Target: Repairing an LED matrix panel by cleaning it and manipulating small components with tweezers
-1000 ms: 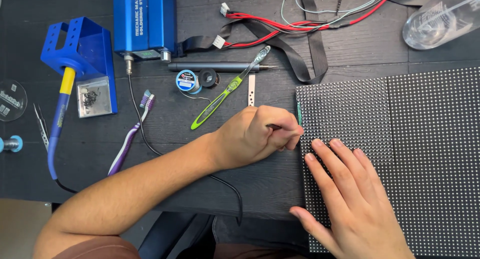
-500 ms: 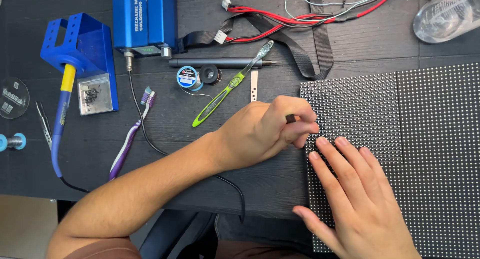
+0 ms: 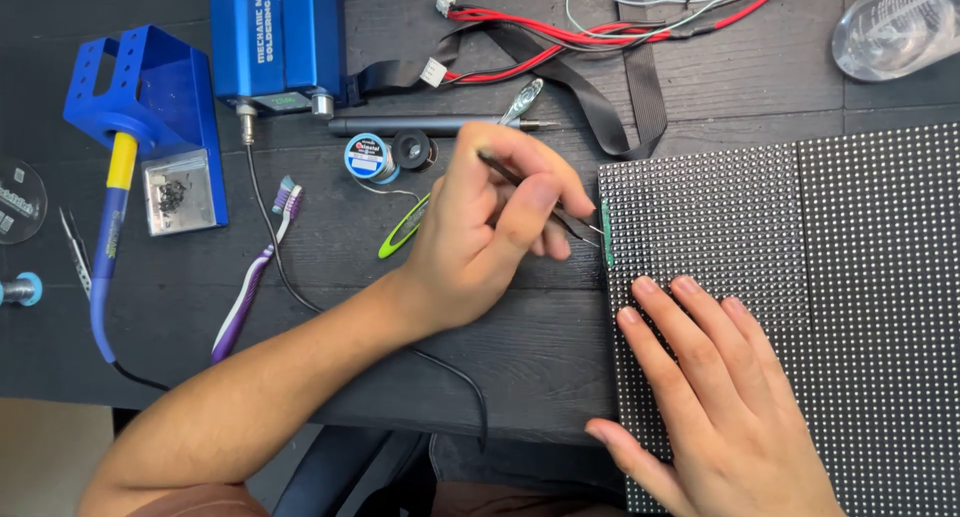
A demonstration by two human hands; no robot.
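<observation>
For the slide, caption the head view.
Left hand holds tweezers at dotted panel edge; right hand presses panel.

dark wooden table (image 3: 520, 347) | LED panel (image 3: 800, 277) | blue soldering station (image 3: 280, 42) | purple toothbrush (image 3: 255, 277) | solder spool (image 3: 366, 157)

This looks like a repair workshop: a blue soldering station (image 3: 278, 42), loose wires (image 3: 600, 27) and small tools lie on a dark table (image 3: 500, 347).
</observation>
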